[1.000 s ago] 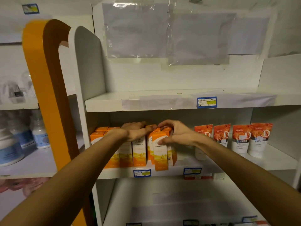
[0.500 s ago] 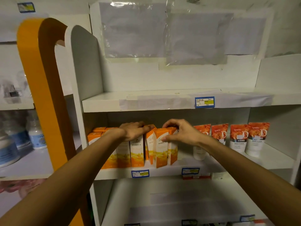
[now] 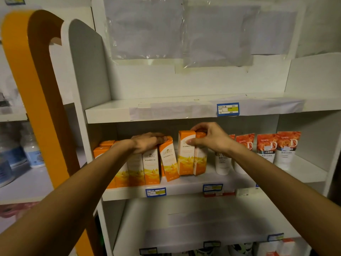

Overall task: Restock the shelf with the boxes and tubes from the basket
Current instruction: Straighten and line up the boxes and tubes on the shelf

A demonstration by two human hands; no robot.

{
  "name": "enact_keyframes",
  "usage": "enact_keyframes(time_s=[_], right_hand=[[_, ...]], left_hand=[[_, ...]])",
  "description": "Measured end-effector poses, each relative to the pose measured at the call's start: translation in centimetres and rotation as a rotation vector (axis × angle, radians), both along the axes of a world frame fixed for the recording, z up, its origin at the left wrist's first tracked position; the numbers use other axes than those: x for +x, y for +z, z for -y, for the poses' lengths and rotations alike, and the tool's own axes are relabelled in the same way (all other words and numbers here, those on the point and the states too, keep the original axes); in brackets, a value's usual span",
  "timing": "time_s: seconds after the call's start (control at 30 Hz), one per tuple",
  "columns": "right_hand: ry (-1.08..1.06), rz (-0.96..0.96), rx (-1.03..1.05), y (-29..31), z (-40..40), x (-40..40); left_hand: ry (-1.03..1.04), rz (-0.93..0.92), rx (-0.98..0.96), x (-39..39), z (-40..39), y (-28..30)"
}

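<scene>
Your right hand (image 3: 210,139) lifted front box (image 3: 186,152) since earlier, pinching its top; upright, just right of tilted box (image 3: 168,157) under flat, released left hand (image 3: 147,142)

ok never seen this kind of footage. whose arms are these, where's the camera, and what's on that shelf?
No machine here: a person's bare arms, filmed by a wide-angle camera on their head, looking forward and down. The white middle shelf carries a row of tall orange-and-white cardboard boxes and, to the right, white tubes with orange flower print. The left hand rests flat on the box tops. The right hand pinches the top of one upright orange box.
</scene>
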State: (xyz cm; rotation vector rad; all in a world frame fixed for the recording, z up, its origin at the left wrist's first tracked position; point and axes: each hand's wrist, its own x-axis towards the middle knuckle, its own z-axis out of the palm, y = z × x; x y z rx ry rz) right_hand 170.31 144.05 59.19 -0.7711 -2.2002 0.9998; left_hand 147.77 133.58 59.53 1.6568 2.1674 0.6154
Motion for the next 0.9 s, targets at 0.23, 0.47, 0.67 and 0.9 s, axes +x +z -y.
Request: enact_keyframes(time_s=[0.23,0.47,0.67,0.9], right_hand=[[-0.023,0.113,-0.039,1.5,-0.7,-0.7],[-0.034,0.187,-0.094,2.2,-0.9,-1.0],[-0.107,0.155,-0.144,1.7,-0.6,-0.8],[-0.185,0.070,-0.020,-1.2,-0.1,-2.7]], left_hand=[[-0.001,-0.035,-0.009,0.0,0.0,-0.1],[0.002,-0.056,-0.009,0.1,0.1,0.1],[0.012,-0.110,-0.006,0.1,0.0,0.0],[-0.034,-0.174,0.006,-0.4,0.0,-0.4]])
